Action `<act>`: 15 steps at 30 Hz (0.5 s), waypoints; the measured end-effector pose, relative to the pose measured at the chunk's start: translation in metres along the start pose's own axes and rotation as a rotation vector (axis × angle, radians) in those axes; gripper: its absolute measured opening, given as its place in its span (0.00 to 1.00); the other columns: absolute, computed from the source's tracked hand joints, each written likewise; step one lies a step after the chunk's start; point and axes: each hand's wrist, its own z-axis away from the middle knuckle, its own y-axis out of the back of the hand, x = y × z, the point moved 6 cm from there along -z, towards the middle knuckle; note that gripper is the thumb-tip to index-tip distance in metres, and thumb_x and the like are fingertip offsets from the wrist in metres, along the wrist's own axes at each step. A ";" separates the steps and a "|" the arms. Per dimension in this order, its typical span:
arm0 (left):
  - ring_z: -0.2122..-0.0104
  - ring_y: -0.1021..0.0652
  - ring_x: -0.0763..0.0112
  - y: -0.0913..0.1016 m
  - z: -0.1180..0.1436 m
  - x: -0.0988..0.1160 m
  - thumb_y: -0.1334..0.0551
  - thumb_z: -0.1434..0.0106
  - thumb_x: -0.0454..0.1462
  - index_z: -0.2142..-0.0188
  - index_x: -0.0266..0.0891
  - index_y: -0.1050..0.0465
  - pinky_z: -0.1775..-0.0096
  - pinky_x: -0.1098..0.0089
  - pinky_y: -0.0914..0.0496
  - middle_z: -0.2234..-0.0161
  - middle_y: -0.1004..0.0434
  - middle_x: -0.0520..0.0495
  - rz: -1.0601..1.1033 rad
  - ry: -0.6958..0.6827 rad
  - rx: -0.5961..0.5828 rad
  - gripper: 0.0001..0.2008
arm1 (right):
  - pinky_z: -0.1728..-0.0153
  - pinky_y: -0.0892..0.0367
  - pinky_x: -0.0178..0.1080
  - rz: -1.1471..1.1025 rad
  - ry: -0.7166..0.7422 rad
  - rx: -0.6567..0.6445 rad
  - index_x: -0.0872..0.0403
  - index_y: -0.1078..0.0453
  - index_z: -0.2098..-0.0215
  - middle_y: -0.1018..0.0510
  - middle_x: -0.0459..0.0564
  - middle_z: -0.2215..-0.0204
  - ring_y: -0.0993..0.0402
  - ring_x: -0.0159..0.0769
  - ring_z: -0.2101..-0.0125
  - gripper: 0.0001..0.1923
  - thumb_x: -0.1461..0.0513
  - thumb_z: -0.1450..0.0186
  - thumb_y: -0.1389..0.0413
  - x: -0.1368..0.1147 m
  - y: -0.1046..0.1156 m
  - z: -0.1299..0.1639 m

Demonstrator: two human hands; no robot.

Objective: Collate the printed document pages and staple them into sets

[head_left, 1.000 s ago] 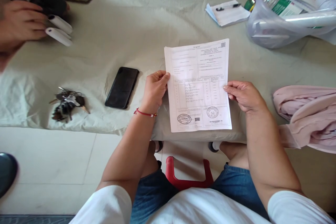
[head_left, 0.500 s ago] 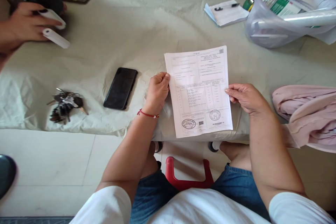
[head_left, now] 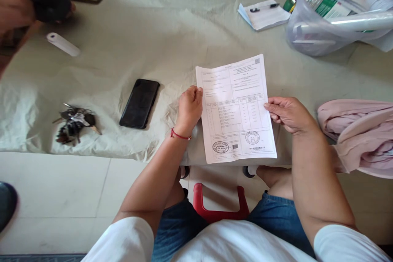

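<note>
Printed sheet (head_left: 236, 108), a white form with ruled tables and two round stamps near its bottom edge, is being held just above the near edge of the cloth-covered table (head_left: 172, 28), tilted slightly clockwise. Left hand (head_left: 189, 108) is gripping the sheet's left edge at about 9 o'clock, fingers curled in tight, thumb pressing on the front face; a red thread bracelet (head_left: 180, 135) is circling that wrist. Right hand (head_left: 287, 114) is pinching the right edge at about 3 o'clock, thumb lying along the paper's front, fingers half folded beneath, looser than the left. Both hands are clamping paper only. Black phone (head_left: 139, 103) is lying face up at 9 o'clock from the left hand, near but apart. Bunch of keys (head_left: 73, 123) is sitting farther out on the same line. White roll (head_left: 63, 44) is resting at 10 o'clock, well apart. Another person's hand (head_left: 15, 8) is holding a dark object at far 10 o'clock. Notepad with pen (head_left: 265, 14) is lying at 12 o'clock from the sheet; clear plastic tub (head_left: 307, 28) is standing at 1 o'clock; pink cloth (head_left: 359, 135) is bunching at 3 o'clock, just beside the right forearm.
</note>
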 end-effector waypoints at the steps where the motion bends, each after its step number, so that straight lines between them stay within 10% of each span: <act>1: 0.74 0.38 0.71 0.000 0.000 0.000 0.38 0.24 0.36 0.76 0.42 0.41 0.70 0.67 0.45 0.77 0.38 0.54 0.017 0.001 0.004 0.22 | 0.77 0.52 0.31 0.005 -0.002 -0.007 0.54 0.18 0.67 0.34 0.41 0.81 0.44 0.25 0.78 0.21 0.49 0.48 0.22 0.001 0.000 0.000; 11: 0.71 0.27 0.69 -0.020 0.008 -0.009 0.33 0.27 0.51 0.65 0.42 0.27 0.66 0.69 0.31 0.70 0.26 0.50 0.508 0.156 -0.156 0.17 | 0.75 0.47 0.33 0.131 -0.029 0.008 0.53 0.20 0.68 0.32 0.42 0.79 0.42 0.26 0.77 0.15 0.52 0.43 0.26 0.009 0.016 -0.002; 15: 0.73 0.34 0.71 -0.024 0.021 -0.001 0.33 0.27 0.55 0.69 0.43 0.32 0.71 0.70 0.38 0.72 0.32 0.52 0.430 0.093 -0.169 0.22 | 0.69 0.35 0.38 0.303 0.065 0.284 0.51 0.18 0.60 0.21 0.47 0.73 0.31 0.34 0.74 0.10 0.55 0.37 0.32 0.004 0.035 -0.005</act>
